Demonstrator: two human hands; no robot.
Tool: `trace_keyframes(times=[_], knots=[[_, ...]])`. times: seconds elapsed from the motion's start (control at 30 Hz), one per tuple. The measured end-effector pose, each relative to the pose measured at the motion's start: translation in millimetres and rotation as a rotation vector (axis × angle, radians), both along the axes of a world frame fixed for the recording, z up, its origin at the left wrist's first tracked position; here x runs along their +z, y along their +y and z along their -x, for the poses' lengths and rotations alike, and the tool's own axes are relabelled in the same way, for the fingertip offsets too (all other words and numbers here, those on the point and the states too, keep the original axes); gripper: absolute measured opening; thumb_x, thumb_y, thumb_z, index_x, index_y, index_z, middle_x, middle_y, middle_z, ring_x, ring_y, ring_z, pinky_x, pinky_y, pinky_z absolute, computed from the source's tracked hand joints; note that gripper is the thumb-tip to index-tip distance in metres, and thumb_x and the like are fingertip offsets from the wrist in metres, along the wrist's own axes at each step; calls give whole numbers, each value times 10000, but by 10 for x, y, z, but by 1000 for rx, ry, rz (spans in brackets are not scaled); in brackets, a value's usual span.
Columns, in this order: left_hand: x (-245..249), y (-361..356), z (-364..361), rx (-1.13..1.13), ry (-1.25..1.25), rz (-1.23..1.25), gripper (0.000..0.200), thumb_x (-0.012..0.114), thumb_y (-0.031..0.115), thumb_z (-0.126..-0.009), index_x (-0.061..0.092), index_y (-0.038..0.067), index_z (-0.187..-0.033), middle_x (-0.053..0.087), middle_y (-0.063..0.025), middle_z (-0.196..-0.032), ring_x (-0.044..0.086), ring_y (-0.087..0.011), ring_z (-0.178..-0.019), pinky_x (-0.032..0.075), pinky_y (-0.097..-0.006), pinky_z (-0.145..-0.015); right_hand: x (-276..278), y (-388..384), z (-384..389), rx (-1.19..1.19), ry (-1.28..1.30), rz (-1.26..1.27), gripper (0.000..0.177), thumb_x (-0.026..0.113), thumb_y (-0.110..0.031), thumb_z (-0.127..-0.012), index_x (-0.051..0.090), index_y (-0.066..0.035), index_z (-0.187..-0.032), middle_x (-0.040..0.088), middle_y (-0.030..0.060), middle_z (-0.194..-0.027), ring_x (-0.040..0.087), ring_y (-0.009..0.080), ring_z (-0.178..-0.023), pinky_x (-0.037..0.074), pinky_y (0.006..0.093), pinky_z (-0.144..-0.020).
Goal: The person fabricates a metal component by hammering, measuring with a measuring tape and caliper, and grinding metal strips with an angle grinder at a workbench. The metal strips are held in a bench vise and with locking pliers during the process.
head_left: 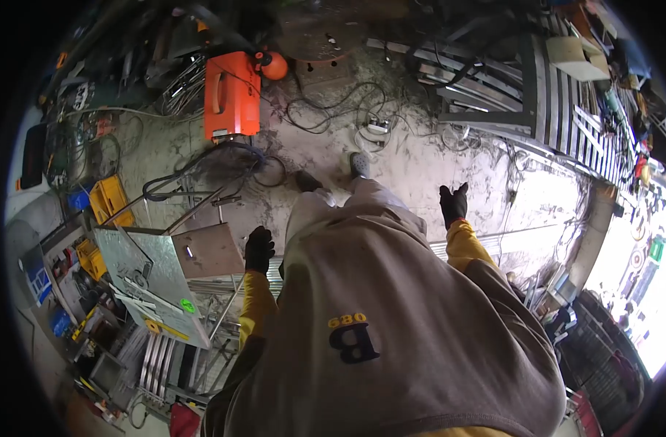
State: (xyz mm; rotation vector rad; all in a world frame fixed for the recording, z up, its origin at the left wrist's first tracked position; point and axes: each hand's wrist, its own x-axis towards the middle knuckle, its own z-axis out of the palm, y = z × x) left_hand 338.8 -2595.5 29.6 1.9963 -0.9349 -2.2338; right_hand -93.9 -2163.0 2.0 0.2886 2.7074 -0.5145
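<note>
My left hand (260, 249), in a black glove, hangs beside my body with its fingers curled in. Nothing sticks out of it. It is nearest to a brown flat panel (209, 251) at the side of a metal-topped work table (147, 273). My right hand (453, 205), also black-gloved, is held out on the other side over the floor. Its thumb and fingers are apart, and it holds nothing. Both sleeves are yellow under a brown top (384, 291).
An orange machine with a handle (232, 95) stands ahead on the stained floor (311, 146), with dark cables (202, 164) round it. Slatted metal frames (566, 124) lie ahead right. Yellow bins (111, 198) stand at the left. Bright light enters from the right.
</note>
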Motion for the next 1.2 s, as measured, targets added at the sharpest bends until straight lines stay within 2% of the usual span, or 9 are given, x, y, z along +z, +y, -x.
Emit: trace_keyframes(times=[0.07,0.13,0.2,0.27,0.37,0.6,0.77,0.9,1.2], knots=[[-37,-52,-173,60,45,-55,325,567,333,-992,597,219,-1295,661,61,-948,540,-114,-661,417,-281,-538,-117,-93,151,-236,-445,320,970,757,-489,-862,230,-148,-1601,684,160,-1209,665,309,-1099,532,460,-923],[-58,4,-336,-36,60,87,281,606,413,-981,597,248,-1208,616,75,-915,531,-96,-666,423,-279,-540,533,-486,154,-516,-979,937,691,688,-432,-942,427,-110,-1495,652,166,-1266,652,283,-1104,533,432,-916],[-58,-1,-503,-75,27,159,352,589,279,-968,602,160,-1298,632,37,-847,514,-91,-604,410,-276,-496,464,-766,60,-230,-878,758,500,652,-401,-968,533,-226,-1422,692,76,-1117,658,187,-914,543,398,-791],[-164,234,-783,-186,-218,466,433,609,326,-947,624,56,-1286,688,-132,-1091,641,-252,-932,519,-379,-808,-91,-830,105,727,-439,181,481,670,-344,-967,573,-150,-1397,704,32,-987,645,177,-784,517,301,-689],[25,688,-1089,-204,-371,607,510,637,381,-935,622,0,-1274,660,-223,-1264,626,-333,-1174,488,-410,-1022,-217,-1301,-129,554,-660,396,557,648,-411,-972,532,-140,-1444,707,70,-1122,671,231,-895,523,374,-760],[615,2393,-1312,733,-383,268,473,695,278,-914,594,25,-1301,714,-86,-981,660,-188,-716,538,-338,-666,-1054,-2375,-103,774,-1271,150,207,618,-348,-965,661,-170,-1061,622,-46,-795,581,120,-633,461,296,-563],[677,3708,-1397,1223,-130,49,154,656,307,-899,603,182,-972,565,12,-727,523,-127,-575,403,-305,-496,-623,-3579,-451,1109,-970,241,334,632,-462,-955,715,-149,-1035,614,-69,-776,556,66,-644,424,247,-541],[707,4080,-1228,1559,-329,88,150,644,316,-898,607,185,-961,576,2,-734,556,-155,-586,431,-339,-508,94,-4351,-1340,813,-1259,399,633,556,-503,-1002,412,-178,-1525,498,143,-1494,523,328,-1309,400,483,-1090],[811,4144,-2348,1440,-393,144,225,646,333,-938,615,135,-1040,601,4,-837,603,-145,-700,485,-313,-593,1001,-4940,-4134,907,-1649,614,672,498,-568,-1017,355,-157,-1529,453,167,-1489,544,358,-1260,434,514,-1067]])
